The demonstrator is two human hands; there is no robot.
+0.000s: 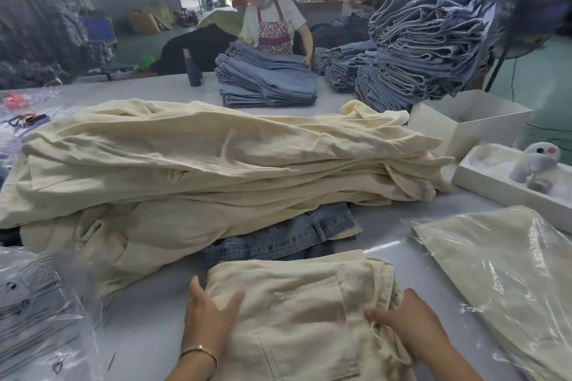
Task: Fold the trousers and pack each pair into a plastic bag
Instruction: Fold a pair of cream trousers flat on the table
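Note:
A folded pair of cream trousers lies on the table right in front of me, back pocket facing up. My left hand clasps its left edge, thumb on top. My right hand grips the bunched waistband on its right side. Behind it rises a big heap of unfolded cream trousers with a pair of blue jeans sticking out underneath. A stack of empty clear plastic bags lies at the near left. One bagged pair of cream trousers rests at the right.
White open boxes stand at the right, one holding a grey plush toy. Across the table a person in an apron handles a stack of folded jeans. Tall jean piles fill the back right. A dark bottle stands nearby.

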